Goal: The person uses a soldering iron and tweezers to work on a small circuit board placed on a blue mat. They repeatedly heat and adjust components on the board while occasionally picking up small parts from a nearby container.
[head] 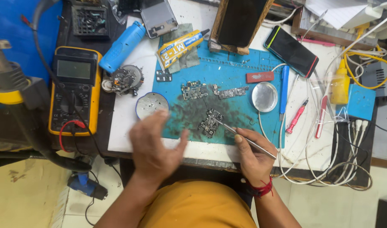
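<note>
While the right hand grips metal tweezers whose tips touch a small circuit board, the left hand hovers open and blurred above the surface's near edge.

The board lies on a stained blue work mat, just below two other board pieces and near a round metal dish. A yellow multimeter sits well to the left. The work looks like picking at a board component; a next move would call for a steady, fine tweezer tip.
</note>
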`<act>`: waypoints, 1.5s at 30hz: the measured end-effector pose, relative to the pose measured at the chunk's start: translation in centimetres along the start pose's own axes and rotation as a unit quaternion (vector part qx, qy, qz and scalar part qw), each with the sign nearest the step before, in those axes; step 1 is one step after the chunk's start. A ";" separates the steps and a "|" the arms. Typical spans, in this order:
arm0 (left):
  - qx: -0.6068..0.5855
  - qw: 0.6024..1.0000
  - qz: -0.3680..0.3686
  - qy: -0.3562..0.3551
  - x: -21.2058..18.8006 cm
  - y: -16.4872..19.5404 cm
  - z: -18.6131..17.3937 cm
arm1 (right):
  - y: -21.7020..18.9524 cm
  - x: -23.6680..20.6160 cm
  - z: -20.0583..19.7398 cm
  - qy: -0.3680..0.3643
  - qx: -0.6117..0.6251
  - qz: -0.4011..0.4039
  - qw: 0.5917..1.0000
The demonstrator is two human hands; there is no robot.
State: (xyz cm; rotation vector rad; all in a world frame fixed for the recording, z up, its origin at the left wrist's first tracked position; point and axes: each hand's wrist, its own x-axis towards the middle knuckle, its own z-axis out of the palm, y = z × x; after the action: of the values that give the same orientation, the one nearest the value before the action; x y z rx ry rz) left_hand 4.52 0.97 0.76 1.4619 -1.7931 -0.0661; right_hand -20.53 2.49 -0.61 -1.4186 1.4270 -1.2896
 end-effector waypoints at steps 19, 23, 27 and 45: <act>-0.074 0.993 0.023 -0.093 -0.4 3.0 3.3 | -1.8 1.2 0.7 -0.054 -0.117 -0.104 0.986; -0.075 0.992 0.020 -0.098 -0.4 3.0 3.4 | -2.0 1.2 0.7 -0.058 -0.119 -0.120 0.984; -0.071 0.993 0.023 -0.092 -0.4 3.0 3.3 | -2.1 1.3 0.9 -0.056 -0.120 -0.115 0.984; -0.073 0.992 0.020 -0.097 -0.3 3.1 3.2 | -2.1 1.2 0.8 -0.056 -0.128 -0.140 0.980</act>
State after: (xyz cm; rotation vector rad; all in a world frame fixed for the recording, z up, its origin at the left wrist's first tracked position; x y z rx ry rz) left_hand 0.09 0.84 0.02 1.3527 -1.9287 -0.3213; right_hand -19.38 1.43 1.37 -1.8892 1.3901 -1.2020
